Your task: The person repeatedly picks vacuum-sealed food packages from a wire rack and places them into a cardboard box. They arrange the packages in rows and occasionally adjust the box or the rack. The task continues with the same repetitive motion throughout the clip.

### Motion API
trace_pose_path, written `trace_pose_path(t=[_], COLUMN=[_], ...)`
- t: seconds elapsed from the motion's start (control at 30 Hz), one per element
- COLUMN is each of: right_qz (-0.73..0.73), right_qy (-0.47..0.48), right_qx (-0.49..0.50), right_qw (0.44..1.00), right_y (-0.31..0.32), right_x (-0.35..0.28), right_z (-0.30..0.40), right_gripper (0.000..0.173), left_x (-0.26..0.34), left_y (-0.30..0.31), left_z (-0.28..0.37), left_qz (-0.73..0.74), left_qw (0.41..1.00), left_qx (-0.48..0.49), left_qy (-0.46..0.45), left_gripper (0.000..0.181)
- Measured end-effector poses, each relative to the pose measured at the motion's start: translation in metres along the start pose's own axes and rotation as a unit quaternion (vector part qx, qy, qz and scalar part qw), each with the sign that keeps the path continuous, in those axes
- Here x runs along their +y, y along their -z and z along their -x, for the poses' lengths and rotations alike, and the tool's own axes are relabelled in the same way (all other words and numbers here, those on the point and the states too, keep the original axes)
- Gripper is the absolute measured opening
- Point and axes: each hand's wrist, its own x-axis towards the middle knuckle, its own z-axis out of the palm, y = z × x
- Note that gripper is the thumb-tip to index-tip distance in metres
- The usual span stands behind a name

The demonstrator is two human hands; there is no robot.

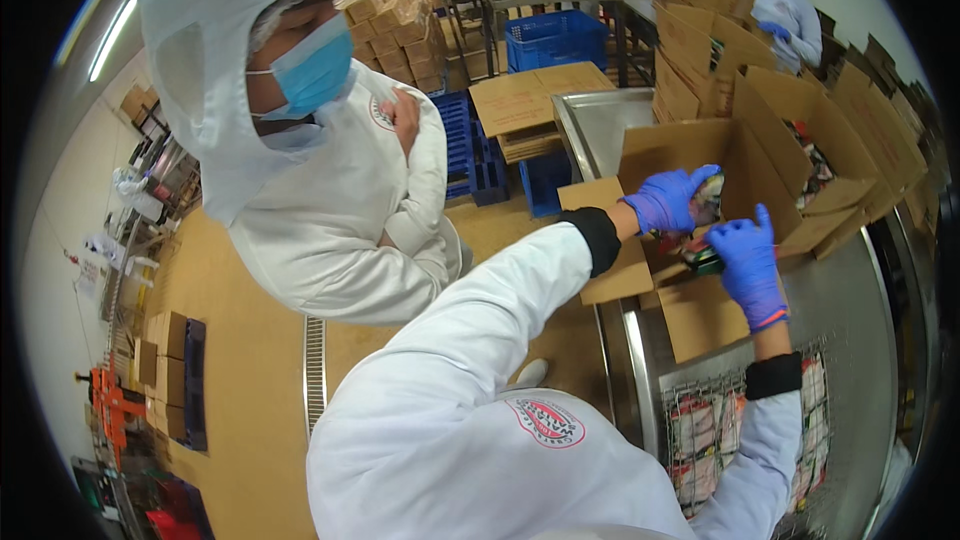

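Note:
My left hand (666, 201), in a blue glove, grips a printed plastic packet (708, 199) over an open cardboard box (675, 150). My right hand (746, 262), gloved too, is closed on a dark green packet (701, 260) at the box's near side, its thumb or a finger pointing up. The box stands on a steel table (832, 300) with its flaps (701, 319) folded outward. My hands hide part of its inside, where some red packaging shows. Below my right forearm, a wire basket (670, 409) holds rows of red and white packets (694, 427).
Close on the left stands a person (337, 217) in a white hooded coat and mask, arms folded. Another open carton (847, 142) with packets adjoins the box. Flattened cardboard (540, 94), blue pallets (472, 150) and a blue crate (555, 37) lie beyond. Another worker (787, 15) is at far right.

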Motion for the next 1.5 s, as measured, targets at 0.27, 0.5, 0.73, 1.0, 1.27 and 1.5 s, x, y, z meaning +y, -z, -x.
trace_pose_path(t=[0.27,0.5,0.73,1.0,1.27,1.5], right_qz=[-0.317,-0.280,-0.160,-0.232,-0.325,-0.514], right_qy=[0.030,-0.410,-0.476,-0.442,-0.264,-0.238], right_qx=[-0.069,0.131,0.018,0.089,-0.063,-0.125], right_qw=[0.945,0.858,0.865,0.862,0.906,0.815], right_y=[-0.114,-0.124,-0.153,-0.156,-0.194,-0.198], right_x=[-0.023,-0.017,-0.029,-0.024,0.007,0.018], right_z=[-0.009,0.042,0.040,0.017,0.037,0.002], right_gripper=[0.050,0.042,0.062,0.062,0.038,0.054], left_x=[-0.067,-0.041,-0.012,-0.025,0.000,0.018], left_y=[-0.066,-0.070,-0.079,-0.053,-0.024,0.211], left_z=[0.002,-0.004,0.019,0.027,0.085,0.275], left_qz=[0.009,0.140,0.153,0.200,0.022,0.559], left_qw=[0.975,0.943,0.930,0.911,0.993,0.738], left_qx=[-0.223,-0.289,-0.326,-0.354,-0.113,0.369], left_qy=[-0.010,0.086,0.079,0.067,0.038,-0.084], left_gripper=[0.075,0.079,0.071,0.066,0.051,0.046])
